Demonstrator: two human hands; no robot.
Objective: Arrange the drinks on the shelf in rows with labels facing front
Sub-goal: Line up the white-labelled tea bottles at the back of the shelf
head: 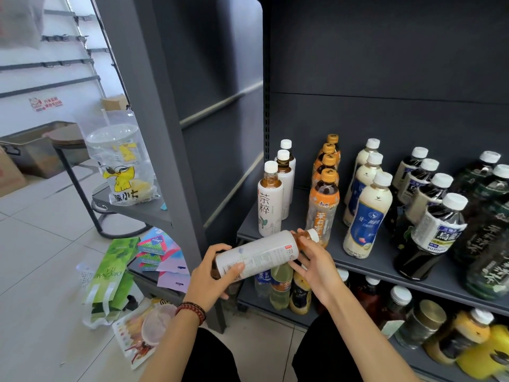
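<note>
One white-label tea bottle (pixel 259 256) held just before the shelf (pixel 382 257) edge, left hand (pixel 209 274) curled round its base, right hand (pixel 316 264) gripping its neck, amber tea inside, long axis near-horizontal, cap (pixel 313 235) pointing right, upright bottle rows (pixel 322 205) behind.

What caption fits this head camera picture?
Left hand and right hand hold a white tea bottle sideways before the drinks shelf.

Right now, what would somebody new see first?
First, the white-labelled plastic tea bottle lying sideways in the middle, held by the left hand at its base and the right hand near its cap. Behind it, rows of bottles stand on the dark grey metal shelf. Far left stands a clear plastic cup with a yellow cartoon.
</note>
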